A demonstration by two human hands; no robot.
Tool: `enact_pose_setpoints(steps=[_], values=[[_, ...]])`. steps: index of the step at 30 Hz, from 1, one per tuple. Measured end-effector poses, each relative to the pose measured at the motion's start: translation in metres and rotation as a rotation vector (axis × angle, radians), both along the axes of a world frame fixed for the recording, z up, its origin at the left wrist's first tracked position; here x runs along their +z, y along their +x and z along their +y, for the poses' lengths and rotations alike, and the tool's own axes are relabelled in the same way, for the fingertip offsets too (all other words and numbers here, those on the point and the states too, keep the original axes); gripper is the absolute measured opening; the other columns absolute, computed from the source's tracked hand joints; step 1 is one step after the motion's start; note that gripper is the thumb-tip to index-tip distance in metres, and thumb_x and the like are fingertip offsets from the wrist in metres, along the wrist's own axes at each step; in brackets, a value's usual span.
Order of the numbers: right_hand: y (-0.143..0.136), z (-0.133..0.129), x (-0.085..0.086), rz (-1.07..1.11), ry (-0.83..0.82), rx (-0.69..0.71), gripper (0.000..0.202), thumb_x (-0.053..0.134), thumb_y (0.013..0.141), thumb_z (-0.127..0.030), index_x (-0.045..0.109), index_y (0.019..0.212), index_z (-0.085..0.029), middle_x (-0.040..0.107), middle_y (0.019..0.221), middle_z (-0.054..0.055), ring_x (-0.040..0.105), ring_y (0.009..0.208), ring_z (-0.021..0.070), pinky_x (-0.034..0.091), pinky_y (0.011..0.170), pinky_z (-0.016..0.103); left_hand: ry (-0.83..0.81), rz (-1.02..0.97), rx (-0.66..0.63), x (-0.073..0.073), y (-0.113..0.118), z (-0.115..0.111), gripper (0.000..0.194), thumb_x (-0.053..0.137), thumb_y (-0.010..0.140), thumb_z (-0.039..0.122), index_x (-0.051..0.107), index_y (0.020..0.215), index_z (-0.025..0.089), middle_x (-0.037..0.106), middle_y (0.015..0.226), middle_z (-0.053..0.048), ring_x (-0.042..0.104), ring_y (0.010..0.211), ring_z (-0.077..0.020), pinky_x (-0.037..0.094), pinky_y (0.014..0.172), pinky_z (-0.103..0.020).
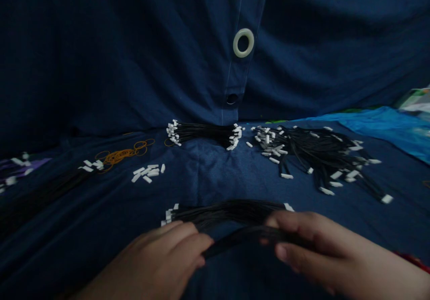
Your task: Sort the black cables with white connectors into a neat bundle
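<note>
My left hand and my right hand are closed round the two ends of a bundle of black cables. The fingers hide the ends of this bundle. Just beyond it lies another bundle of black cables with white connectors at its left end and one showing at its right. My left fingers are close to those left connectors; whether they touch, I cannot tell. The right hand covers part of the far bundle's right end.
Farther back lies a neat cable bundle. A loose pile of cables with white connectors spreads at the right. Loose white connectors and orange rubber bands are at left. A blue plastic sheet is at far right; dark blue cloth hangs behind.
</note>
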State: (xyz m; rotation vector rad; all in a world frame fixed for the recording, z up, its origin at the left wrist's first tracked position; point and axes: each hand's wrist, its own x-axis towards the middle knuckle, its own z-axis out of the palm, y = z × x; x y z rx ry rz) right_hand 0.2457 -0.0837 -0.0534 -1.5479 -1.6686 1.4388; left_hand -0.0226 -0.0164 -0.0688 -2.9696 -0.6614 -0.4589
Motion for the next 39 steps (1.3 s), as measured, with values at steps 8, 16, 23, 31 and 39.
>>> enact_pose_setpoints(steps=[8,16,23,31,39], values=[[-0.001,0.022,-0.02,-0.722,0.538,0.073,0.033,0.044,0.084,-0.009,0.052,0.113,-0.024,0.053,0.1,0.005,0.055,0.083,0.0165,0.047,0.074,0.031,-0.235,0.13,0.213,0.005,0.019,0.036,0.025,0.041,0.089,0.019,0.064,0.098,0.024,0.063,0.1,-0.002,0.056,0.093,-0.0185,0.047,0.082,-0.033],[0.005,0.027,-0.044,-0.98,0.777,0.18,0.084,0.055,0.076,-0.058,0.029,0.138,-0.006,0.033,0.135,0.023,0.03,0.124,0.037,0.032,0.097,0.053,-0.134,0.266,0.183,-0.017,0.023,0.028,0.073,0.055,0.079,0.05,0.028,0.139,0.017,0.034,0.141,-0.014,0.033,0.127,-0.0326,0.035,0.099,-0.048],[0.005,0.028,-0.043,-1.053,0.556,0.206,0.071,0.066,0.072,-0.033,0.039,0.13,-0.003,0.054,0.114,0.02,0.053,0.101,0.0301,0.045,0.087,0.044,-0.18,0.437,0.283,0.001,0.034,0.02,0.058,0.055,0.08,0.025,0.038,0.133,0.007,0.054,0.12,-0.021,0.052,0.109,-0.033,0.042,0.09,-0.049],[-0.009,0.02,-0.035,-1.078,0.473,0.3,0.028,0.045,0.068,-0.004,0.058,0.089,-0.017,0.062,0.078,0.006,0.061,0.071,0.0239,0.047,0.065,0.036,-0.157,0.438,0.219,0.004,0.038,0.016,0.023,0.048,0.073,0.007,0.064,0.09,0.013,0.062,0.094,-0.01,0.054,0.097,-0.0273,0.039,0.092,-0.043],[-0.007,0.021,-0.029,-1.031,0.472,0.226,0.023,0.048,0.069,-0.006,0.056,0.089,-0.016,0.062,0.074,0.005,0.06,0.066,0.0212,0.039,0.056,0.028,-0.16,0.368,0.218,0.006,0.031,0.02,0.02,0.046,0.076,0.007,0.06,0.089,0.013,0.063,0.086,-0.008,0.057,0.088,-0.0232,0.034,0.094,-0.046]])
